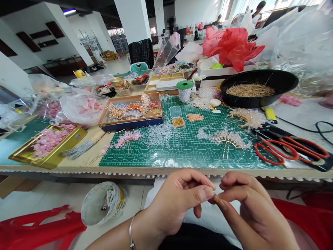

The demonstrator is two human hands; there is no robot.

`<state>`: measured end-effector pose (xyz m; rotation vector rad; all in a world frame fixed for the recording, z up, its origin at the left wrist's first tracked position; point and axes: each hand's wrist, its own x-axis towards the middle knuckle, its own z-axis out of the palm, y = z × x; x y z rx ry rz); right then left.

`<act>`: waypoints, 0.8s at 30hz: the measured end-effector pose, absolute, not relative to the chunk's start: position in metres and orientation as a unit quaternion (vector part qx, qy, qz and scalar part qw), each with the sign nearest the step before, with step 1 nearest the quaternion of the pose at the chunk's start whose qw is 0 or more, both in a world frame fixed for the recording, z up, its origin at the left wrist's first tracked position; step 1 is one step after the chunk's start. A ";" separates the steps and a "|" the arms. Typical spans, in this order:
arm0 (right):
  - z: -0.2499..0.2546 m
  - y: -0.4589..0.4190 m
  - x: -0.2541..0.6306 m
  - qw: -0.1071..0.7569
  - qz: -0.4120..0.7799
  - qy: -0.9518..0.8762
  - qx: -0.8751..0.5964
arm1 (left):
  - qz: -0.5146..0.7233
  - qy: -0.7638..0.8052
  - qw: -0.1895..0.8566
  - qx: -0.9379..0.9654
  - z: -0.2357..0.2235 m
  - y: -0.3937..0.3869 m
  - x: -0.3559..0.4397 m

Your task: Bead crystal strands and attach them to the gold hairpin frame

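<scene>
My left hand and my right hand meet below the table's front edge, over my lap. Both pinch at one spot, thumb and forefinger tips pressed together on something tiny that I cannot make out. A thin bangle circles my left wrist. On the green cutting mat above them lie beaded fan-shaped hair combs: a pink one at left, a pale one in the middle right and another farther back. Loose clear beads are scattered across the mat.
Red-handled scissors lie at the mat's right. A black pan of thin gold pins, a tray of ornaments, a gold tin of pink flowers, a thread spool and plastic bags crowd the table. People sit far behind.
</scene>
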<state>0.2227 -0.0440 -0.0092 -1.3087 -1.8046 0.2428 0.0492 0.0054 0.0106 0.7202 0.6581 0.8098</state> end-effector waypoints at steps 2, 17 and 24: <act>-0.011 -0.045 0.226 0.419 0.052 -0.748 -0.512 | 0.375 0.310 0.806 0.338 0.010 0.006 0.050; 0.027 -0.013 0.244 0.271 0.122 -0.887 -0.354 | 0.245 0.312 0.846 0.356 0.010 0.013 0.042; 0.043 0.002 0.244 0.169 0.107 -0.932 -0.301 | 0.209 0.304 0.867 0.335 0.006 0.012 0.039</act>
